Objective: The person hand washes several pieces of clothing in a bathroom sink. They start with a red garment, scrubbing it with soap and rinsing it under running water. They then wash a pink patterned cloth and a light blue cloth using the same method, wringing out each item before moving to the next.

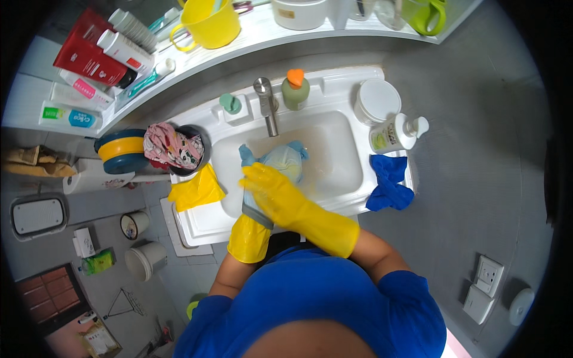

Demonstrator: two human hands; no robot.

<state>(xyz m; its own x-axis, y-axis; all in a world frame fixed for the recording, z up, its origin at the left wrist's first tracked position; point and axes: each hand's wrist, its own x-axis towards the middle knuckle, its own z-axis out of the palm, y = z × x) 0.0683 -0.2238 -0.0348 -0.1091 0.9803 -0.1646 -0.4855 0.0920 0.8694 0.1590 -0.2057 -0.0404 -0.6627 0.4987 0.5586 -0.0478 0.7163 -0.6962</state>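
Note:
A wet-looking light-blue cloth [280, 164] with a grey band lies partly in the white sink basin [340, 161]; it looks like a small garment. My left hand, in a yellow rubber glove, is hidden by the cloth; only the glove's cuff shows, with the grey band across my wrist. My right hand [271, 194], also in a yellow rubber glove, lies over the cloth and the left wrist area. Its fingers are stretched out and close together, pointing left. Above the basin stands a metal faucet [266, 106].
Beside the basin on the left are a yellow cloth [197, 188] and a dark bowl with pink patterned fabric [173, 146]. On the right rim sit a blue cloth [389, 182], a white pump bottle [397, 133] and a white tub [379, 101]. A green soap bottle [295, 94] stands behind.

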